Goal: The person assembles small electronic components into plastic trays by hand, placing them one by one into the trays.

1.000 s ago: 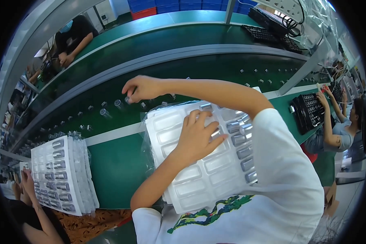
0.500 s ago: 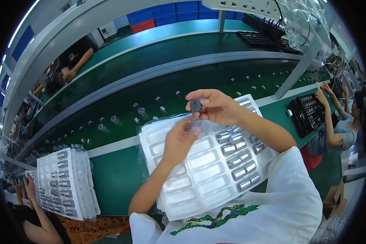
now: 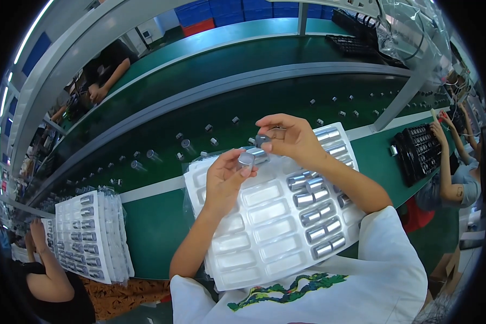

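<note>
My left hand [image 3: 224,181] pinches a clear plastic cap [image 3: 247,159], its round end turned up toward me. A little to the right and higher, my right hand [image 3: 294,141] grips a small dark grey cylindrical part [image 3: 263,140] between thumb and fingers. The two pieces are close but apart. Both hands are over the far part of a white moulded tray [image 3: 275,229] with oblong pockets. Silver cylinders [image 3: 319,216] fill pockets along its right side, while those in the middle and left are bare. A silver surface just below the dark part is partly hidden.
Beyond the tray, a dark green conveyor [image 3: 162,129] carries scattered small metal parts and clear caps [image 3: 188,146]. At left stands a stack of filled trays [image 3: 92,237] beside another person's arm. A black rack [image 3: 416,154] lies at right near a co-worker. A metal post [image 3: 402,102] rises at right.
My left hand has moved slightly left and turned, bringing the clear cap into plain sight. The dark part in my right hand has tilted. The whole view has shifted a little.
</note>
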{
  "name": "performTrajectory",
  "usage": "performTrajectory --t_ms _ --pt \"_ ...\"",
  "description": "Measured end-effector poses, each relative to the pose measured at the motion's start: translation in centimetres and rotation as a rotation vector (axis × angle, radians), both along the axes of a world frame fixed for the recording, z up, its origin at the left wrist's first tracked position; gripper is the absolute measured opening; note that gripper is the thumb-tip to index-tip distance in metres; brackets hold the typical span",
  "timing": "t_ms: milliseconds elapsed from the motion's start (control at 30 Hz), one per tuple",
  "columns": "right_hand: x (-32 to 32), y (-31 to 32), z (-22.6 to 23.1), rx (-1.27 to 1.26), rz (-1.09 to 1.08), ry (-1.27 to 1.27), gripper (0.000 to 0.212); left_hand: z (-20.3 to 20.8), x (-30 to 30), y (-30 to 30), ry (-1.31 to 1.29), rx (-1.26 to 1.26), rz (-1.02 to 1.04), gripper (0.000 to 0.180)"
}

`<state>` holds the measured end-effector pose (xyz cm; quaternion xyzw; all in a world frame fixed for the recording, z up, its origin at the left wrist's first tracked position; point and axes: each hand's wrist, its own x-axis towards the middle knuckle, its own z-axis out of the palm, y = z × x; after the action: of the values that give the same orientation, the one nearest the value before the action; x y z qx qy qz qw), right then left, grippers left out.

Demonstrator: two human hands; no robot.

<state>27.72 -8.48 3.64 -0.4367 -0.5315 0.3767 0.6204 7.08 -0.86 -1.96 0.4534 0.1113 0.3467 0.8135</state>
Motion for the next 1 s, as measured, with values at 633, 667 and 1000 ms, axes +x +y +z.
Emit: performTrajectory --t_ms 633,667,1000 --pt "0.3 -1.3 0.9 -0.256 0.261 0.344 0.04 -0.8 0.4 -0.7 0.056 0.399 0.206 0.047" --pt "0.0 -1.4 0.8 -0.263 0.255 0.342 0.04 -0.8 0.5 -0.7 0.06 0.362 0.239 0.048" --pt "-0.8 -0.5 1.4 -0.028 0.061 -0.425 0.04 -1.1 -0.3 0.9 -0.038 0.325 0.201 0.041"
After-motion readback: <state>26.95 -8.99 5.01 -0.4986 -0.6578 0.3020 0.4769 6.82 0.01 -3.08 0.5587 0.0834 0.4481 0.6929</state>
